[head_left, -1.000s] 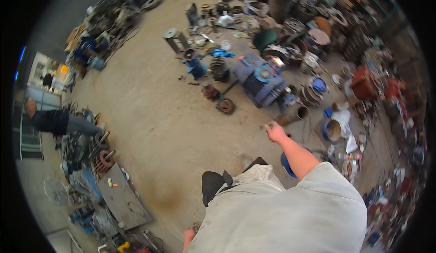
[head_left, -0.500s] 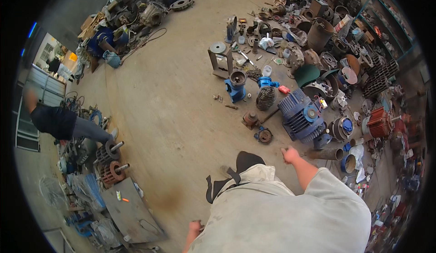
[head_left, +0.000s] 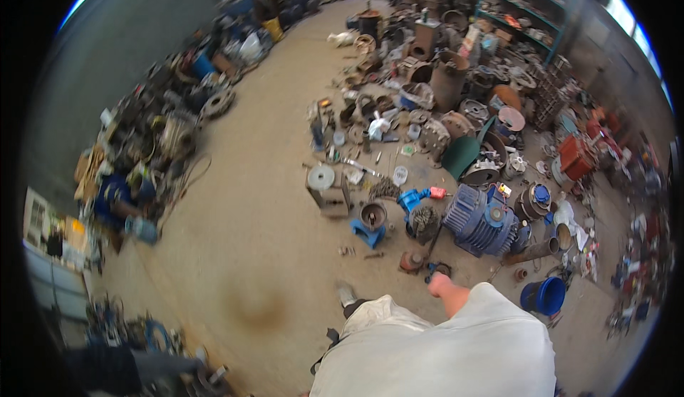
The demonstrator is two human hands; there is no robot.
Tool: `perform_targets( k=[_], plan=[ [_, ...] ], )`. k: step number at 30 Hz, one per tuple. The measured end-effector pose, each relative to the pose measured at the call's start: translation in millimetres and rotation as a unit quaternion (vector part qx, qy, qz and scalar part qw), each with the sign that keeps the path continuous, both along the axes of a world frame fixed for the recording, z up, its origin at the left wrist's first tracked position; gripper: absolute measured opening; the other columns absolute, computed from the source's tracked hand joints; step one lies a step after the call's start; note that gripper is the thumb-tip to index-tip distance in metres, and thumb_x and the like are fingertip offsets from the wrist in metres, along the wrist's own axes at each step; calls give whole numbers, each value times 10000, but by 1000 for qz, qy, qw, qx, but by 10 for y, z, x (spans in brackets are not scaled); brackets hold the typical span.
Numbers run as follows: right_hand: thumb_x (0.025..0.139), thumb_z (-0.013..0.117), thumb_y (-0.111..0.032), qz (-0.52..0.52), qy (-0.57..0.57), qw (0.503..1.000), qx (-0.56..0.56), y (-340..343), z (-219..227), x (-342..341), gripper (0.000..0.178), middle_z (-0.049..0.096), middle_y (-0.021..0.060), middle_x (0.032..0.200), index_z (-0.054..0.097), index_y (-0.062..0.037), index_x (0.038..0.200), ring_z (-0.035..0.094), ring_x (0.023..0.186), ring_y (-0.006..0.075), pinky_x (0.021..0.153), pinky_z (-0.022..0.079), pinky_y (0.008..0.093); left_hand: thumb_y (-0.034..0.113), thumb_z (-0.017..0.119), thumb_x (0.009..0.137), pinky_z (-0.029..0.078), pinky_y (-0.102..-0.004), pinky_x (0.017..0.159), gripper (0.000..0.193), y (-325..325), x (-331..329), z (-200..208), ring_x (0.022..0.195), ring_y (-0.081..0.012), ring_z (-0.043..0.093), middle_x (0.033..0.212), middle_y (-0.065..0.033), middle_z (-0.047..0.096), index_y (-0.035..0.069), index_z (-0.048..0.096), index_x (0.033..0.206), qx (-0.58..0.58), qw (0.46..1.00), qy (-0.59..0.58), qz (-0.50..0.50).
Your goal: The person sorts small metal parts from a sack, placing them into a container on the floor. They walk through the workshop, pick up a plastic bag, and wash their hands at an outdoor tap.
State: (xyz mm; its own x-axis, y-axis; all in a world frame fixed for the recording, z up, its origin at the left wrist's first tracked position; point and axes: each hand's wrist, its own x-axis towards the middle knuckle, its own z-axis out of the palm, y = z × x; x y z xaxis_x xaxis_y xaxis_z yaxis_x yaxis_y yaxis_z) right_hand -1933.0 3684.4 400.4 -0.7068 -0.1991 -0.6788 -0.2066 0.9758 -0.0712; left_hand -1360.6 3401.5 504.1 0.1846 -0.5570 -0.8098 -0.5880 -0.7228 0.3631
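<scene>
My right hand [head_left: 440, 284] hangs in front of my pale shirt [head_left: 442, 354], fingers curled into a fist with nothing seen in it. It is just above the concrete floor [head_left: 256, 254], close to a small dark part [head_left: 439, 269] and a rusty round piece [head_left: 411, 261]. A big blue electric motor [head_left: 484, 222] lies a short way beyond it to the right. My shoe [head_left: 347, 295] shows below the hand's level. My left hand is out of view.
A blue bucket [head_left: 545, 296] stands at my right, with a rusty pipe [head_left: 534, 251] near it. A blue stand with a round housing [head_left: 370, 222] and a box with a disc [head_left: 328, 190] lie ahead. Scrap piles line the left wall [head_left: 164, 147] and the shelves [head_left: 541, 33] far right.
The view has swung and moved forward: the blue motor and parts now lie right ahead of my right hand. The dark-clothed person at the left has slid off toward the lower left edge.
</scene>
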Motion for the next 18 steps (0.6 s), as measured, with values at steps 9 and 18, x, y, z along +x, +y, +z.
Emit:
perform_targets(
  k=[9,18],
  plan=[
    [783,809,-266,15,26,902,-431,-3782,1972,-484,553,690,140,1233,606,-108,1273,651,1153,325,972,520,432,319,675,865,576,-460,810,391,-2562,-1454,-113,970,-343,712,1058,-151,719,67,669,1164,13,916,-13,-402],
    [935,657,-443,-364,115,872,-307,-2895,1699,197,492,683,217,1196,646,-81,1268,701,978,346,864,551,446,375,674,826,569,-434,841,360,-5223,-1471,-448,996,-307,715,1056,-118,745,131,746,1080,-145,489,-110,-853]
  ],
)
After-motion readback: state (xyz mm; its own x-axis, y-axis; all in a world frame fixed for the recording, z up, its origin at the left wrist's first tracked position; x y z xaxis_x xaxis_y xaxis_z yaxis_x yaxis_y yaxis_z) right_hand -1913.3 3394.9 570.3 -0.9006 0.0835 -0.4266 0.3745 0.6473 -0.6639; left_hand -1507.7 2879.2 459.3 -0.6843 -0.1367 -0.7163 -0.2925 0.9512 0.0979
